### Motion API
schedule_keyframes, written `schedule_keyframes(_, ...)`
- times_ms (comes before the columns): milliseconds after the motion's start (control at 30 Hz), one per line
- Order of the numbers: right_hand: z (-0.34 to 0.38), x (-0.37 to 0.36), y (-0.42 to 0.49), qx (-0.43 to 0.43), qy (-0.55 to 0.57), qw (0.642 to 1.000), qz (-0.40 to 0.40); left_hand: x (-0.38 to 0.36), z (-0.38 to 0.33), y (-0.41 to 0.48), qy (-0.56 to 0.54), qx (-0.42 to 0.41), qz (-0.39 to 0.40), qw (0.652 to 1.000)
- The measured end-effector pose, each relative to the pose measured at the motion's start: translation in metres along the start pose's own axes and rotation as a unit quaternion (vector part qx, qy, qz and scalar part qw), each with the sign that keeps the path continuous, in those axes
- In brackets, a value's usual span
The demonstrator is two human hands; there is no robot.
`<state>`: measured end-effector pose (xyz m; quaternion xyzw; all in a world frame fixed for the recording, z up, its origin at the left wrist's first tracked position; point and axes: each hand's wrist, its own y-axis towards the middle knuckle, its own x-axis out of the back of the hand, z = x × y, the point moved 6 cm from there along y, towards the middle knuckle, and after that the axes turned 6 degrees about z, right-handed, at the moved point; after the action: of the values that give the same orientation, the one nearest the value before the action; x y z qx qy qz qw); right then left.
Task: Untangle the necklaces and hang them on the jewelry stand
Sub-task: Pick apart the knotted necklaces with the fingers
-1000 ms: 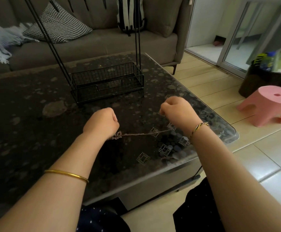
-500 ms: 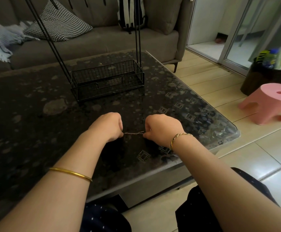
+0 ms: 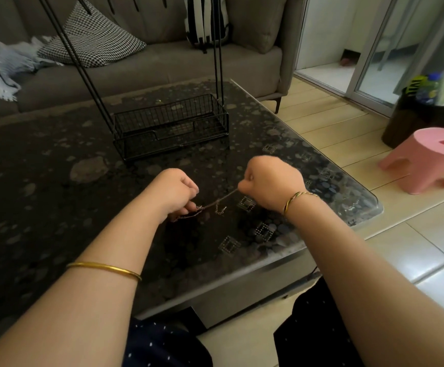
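A thin tangled bunch of necklace chains (image 3: pixel 215 205) stretches between my two hands just above the dark speckled table (image 3: pixel 43 181). My left hand (image 3: pixel 176 190) pinches one end of the chains low near the tabletop. My right hand (image 3: pixel 271 181), fingers curled, grips the other end and holds it a little higher. A short loop with a clasp dangles from the middle of the chains. The black wire jewelry stand (image 3: pixel 173 125) stands behind my hands, with a mesh basket base and tall rods rising out of view; its top is hidden.
A grey sofa (image 3: pixel 149 67) with cushions sits behind the table. To the right on the floor are a pink stool (image 3: pixel 432 160) and a dark bin (image 3: pixel 419 117) with bags. The table's rounded right corner (image 3: pixel 374 207) lies near my right wrist.
My right hand came in close to the left, then pulled away up and to the right again, drawing the chains taut. The left hand stayed nearly in place.
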<state>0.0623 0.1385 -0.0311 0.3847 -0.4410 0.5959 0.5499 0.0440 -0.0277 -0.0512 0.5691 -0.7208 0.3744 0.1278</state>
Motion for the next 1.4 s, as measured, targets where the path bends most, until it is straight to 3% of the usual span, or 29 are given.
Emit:
schedule_keyframes(267,0.002,0.025,-0.003,0.069,0.207,0.975,-0.051,-0.004,-0.010,-0.002,0.179,-0.021,-0.046,0.982)
schedule_keyframes(333,0.005,0.029,-0.004,0.080,0.240,0.965,-0.066,-0.008,-0.018,-0.001,0.124,-0.059,-0.037,0.990)
schedule_keyframes(433,0.009,0.032,-0.006,0.092,0.276,0.953,-0.086,-0.022,-0.032,-0.008,-0.026,-0.107,0.050,0.993)
schedule_keyframes(667,-0.008,0.030,-0.004,0.048,0.255,0.959,-0.117,-0.019,-0.031,-0.010,-0.049,-0.113,0.043,0.991)
schedule_keyframes(833,-0.018,0.016,0.004,-0.011,0.164,0.985,-0.060,-0.006,-0.026,-0.010,-0.076,-0.103,0.014,0.992)
schedule_keyframes(967,-0.012,-0.001,0.005,-0.009,0.127,0.992,0.022,-0.005,-0.023,-0.007,-0.113,-0.100,0.021,0.988)
schedule_keyframes(1067,-0.004,-0.004,0.006,0.011,0.182,0.982,0.041,-0.005,-0.023,-0.005,-0.125,-0.099,0.027,0.987)
schedule_keyframes(1200,0.007,-0.008,0.004,0.041,0.335,0.937,0.086,-0.003,-0.023,-0.004,-0.127,-0.105,0.022,0.986)
schedule_keyframes(1400,0.009,-0.007,0.007,0.033,0.355,0.933,0.042,-0.001,-0.024,-0.007,-0.136,-0.110,0.011,0.985)
